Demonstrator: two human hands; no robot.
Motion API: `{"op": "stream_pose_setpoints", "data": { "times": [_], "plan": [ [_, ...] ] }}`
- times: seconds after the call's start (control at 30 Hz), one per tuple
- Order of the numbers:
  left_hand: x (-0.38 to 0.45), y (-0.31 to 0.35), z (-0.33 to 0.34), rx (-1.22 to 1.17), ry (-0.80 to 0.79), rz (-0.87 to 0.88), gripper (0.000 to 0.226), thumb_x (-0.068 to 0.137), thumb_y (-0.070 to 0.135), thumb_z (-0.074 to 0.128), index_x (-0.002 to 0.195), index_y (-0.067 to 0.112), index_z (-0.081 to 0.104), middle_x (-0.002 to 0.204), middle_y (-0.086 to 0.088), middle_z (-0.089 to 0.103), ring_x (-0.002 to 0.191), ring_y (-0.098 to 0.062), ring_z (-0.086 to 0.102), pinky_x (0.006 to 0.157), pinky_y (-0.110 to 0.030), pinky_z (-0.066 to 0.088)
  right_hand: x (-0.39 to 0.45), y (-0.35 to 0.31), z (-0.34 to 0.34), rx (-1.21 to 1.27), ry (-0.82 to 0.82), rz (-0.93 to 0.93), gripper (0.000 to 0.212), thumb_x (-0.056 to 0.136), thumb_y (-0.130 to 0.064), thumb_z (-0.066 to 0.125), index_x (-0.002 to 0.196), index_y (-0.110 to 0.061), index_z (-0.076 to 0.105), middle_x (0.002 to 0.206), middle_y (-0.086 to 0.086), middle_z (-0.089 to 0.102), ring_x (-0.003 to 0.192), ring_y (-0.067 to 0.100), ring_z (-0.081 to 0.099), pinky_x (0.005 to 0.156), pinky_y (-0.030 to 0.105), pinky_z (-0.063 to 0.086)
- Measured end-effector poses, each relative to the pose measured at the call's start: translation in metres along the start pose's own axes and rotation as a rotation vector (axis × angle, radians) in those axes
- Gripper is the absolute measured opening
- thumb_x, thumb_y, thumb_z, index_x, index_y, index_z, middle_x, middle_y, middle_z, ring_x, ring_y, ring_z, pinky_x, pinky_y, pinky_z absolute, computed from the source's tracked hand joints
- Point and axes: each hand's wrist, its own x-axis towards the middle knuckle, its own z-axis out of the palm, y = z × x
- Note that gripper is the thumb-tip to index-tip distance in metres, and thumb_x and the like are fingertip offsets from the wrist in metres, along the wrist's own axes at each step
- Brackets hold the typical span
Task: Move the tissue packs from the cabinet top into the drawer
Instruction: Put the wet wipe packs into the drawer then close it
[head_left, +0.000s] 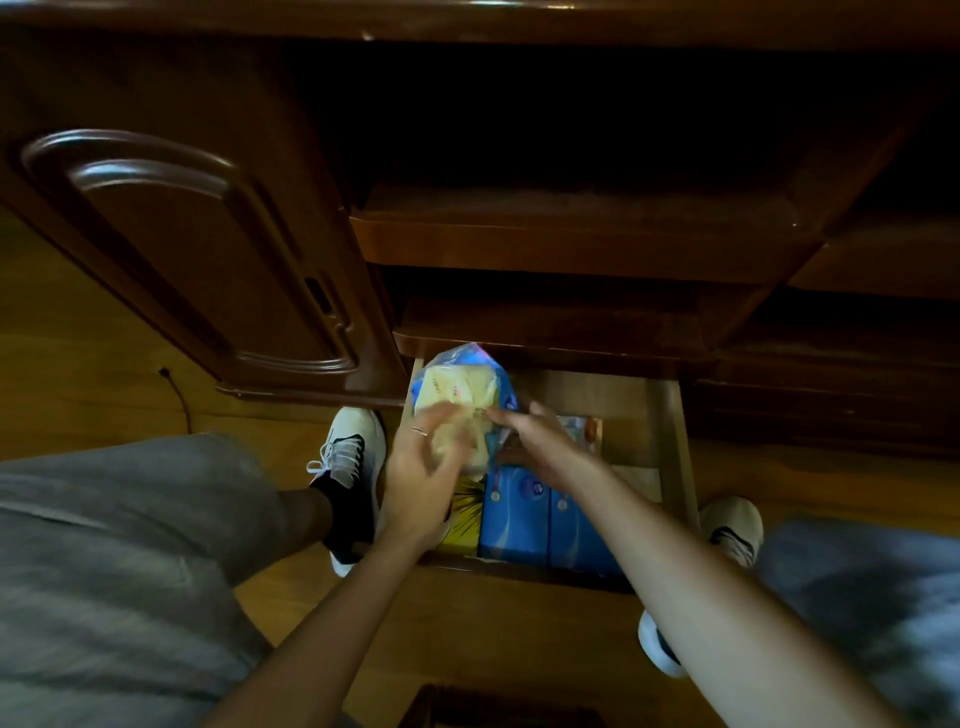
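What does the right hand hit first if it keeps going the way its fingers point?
Probably the yellow tissue pack in clear wrap over the open drawer. The right hand points up-left with fingertips already at the wrap's edge; motion blur hides whether they touch.

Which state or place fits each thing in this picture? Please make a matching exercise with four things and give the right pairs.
Things:
1. pale yellow tissue pack
2. blue tissue packs
3. drawer
4. cabinet door

States or places:
A. pulled open, lowest one
B. lying in the drawer, at its front
C. to the left of the drawer, shut
D. held by both hands above the drawer

Pairs: 1-D, 2-B, 3-A, 4-C

The left hand and right hand grip the pack.
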Motion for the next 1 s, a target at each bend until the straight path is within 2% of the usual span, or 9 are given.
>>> {"op": "stream_pose_setpoints", "data": {
  "times": [0.07, 0.2, 0.3, 0.37, 0.47, 0.63, 0.73, 0.83, 1.0],
  "plan": [
    [0.01, 0.006, -0.006, -0.155, 0.189, -0.161, 0.046, 0.092, 0.031, 0.069, 0.135, 0.033, 0.053, 0.143, 0.007, 0.052, 0.128, -0.011, 0.055, 0.094, -0.029, 0.055, -0.005, 0.001, -0.001, 0.01, -0.026, -0.025, 0.04, 0.09, -0.029, 0.078, 0.123, -0.022, 0.055, 0.121, 0.011, 0.071, 0.102, 0.028, 0.075, 0.089, 0.049, 0.061],
    [0.03, 0.017, -0.013, -0.363, 0.141, -0.541, 0.073, 0.083, 0.027, 0.081, 0.145, 0.022, 0.043, 0.128, -0.001, 0.065, 0.107, -0.015, 0.068, 0.077, -0.031, 0.062, -0.019, 0.0, 0.012, -0.145, -0.027, -0.137, 0.032, 0.09, -0.05, 0.072, 0.113, -0.041, 0.053, 0.12, -0.002, 0.069, 0.095, 0.009, 0.075, 0.071, 0.025, 0.06],
    [0.029, 0.019, -0.013, -0.493, 0.224, -0.739, 0.037, 0.086, 0.028, 0.078, 0.117, 0.019, 0.06, 0.109, -0.004, 0.072, 0.087, -0.015, 0.072, 0.053, -0.024, 0.057, -0.027, 0.001, 0.024, -0.357, -0.076, -0.252, 0.033, 0.093, -0.068, 0.056, 0.121, -0.051, 0.049, 0.122, -0.017, 0.063, 0.098, -0.009, 0.067, 0.075, 0.016, 0.056],
    [0.028, 0.014, -0.014, -0.534, 0.281, -0.752, 0.026, 0.088, 0.026, 0.076, 0.107, 0.019, 0.06, 0.108, -0.006, 0.073, 0.085, -0.017, 0.073, 0.054, -0.026, 0.057, -0.029, 0.006, 0.032, -0.417, -0.104, -0.259, 0.052, 0.092, -0.073, 0.05, 0.134, -0.042, 0.048, 0.123, -0.015, 0.063, 0.103, -0.005, 0.066, 0.086, 0.026, 0.057],
    [0.028, 0.014, -0.013, -0.563, 0.245, -0.697, 0.048, 0.09, 0.02, 0.075, 0.132, 0.014, 0.053, 0.118, -0.009, 0.071, 0.094, -0.021, 0.073, 0.06, -0.029, 0.06, -0.03, 0.016, 0.042, -0.421, -0.146, -0.198, 0.069, 0.093, -0.072, 0.052, 0.143, -0.026, 0.046, 0.121, -0.008, 0.066, 0.101, 0.0, 0.069, 0.089, 0.027, 0.059],
    [0.029, 0.018, -0.022, -0.58, 0.158, -0.747, 0.045, 0.095, 0.011, 0.059, 0.139, 0.007, 0.051, 0.127, -0.02, 0.066, 0.103, -0.034, 0.068, 0.077, -0.043, 0.059, -0.022, 0.013, 0.037, -0.56, -0.088, -0.166, 0.042, 0.099, -0.041, 0.063, 0.132, -0.016, 0.055, 0.121, 0.002, 0.067, 0.109, 0.015, 0.067, 0.099, 0.044, 0.056],
    [0.038, 0.015, -0.034, -0.606, 0.114, -0.779, 0.052, 0.094, 0.045, 0.061, 0.127, 0.005, 0.063, 0.121, -0.021, 0.07, 0.108, -0.037, 0.069, 0.095, -0.055, 0.055, -0.025, 0.007, 0.032, -0.621, -0.205, -0.165, 0.029, 0.101, -0.035, 0.062, 0.127, -0.024, 0.057, 0.117, -0.003, 0.067, 0.107, 0.01, 0.066, 0.094, 0.033, 0.057],
    [0.042, 0.01, -0.034, -0.382, 0.253, -0.857, 0.068, 0.08, 0.071, 0.065, 0.105, 0.008, 0.066, 0.102, -0.013, 0.072, 0.097, -0.033, 0.071, 0.089, -0.05, 0.059, -0.029, 0.007, 0.04, -0.689, -0.274, -0.169, 0.029, 0.1, -0.035, 0.063, 0.126, -0.023, 0.054, 0.116, -0.002, 0.066, 0.106, 0.011, 0.066, 0.088, 0.03, 0.058],
    [0.04, -0.001, -0.032, -0.34, 0.438, -0.794, 0.049, 0.083, 0.06, 0.071, 0.075, 0.013, 0.06, 0.076, -0.005, 0.068, 0.074, -0.024, 0.068, 0.067, -0.033, 0.056, -0.034, 0.02, 0.056, -0.719, -0.293, -0.167, 0.048, 0.102, -0.037, 0.06, 0.137, -0.012, 0.04, 0.125, 0.009, 0.062, 0.113, 0.022, 0.064, 0.096, 0.049, 0.056]
  ]
}}
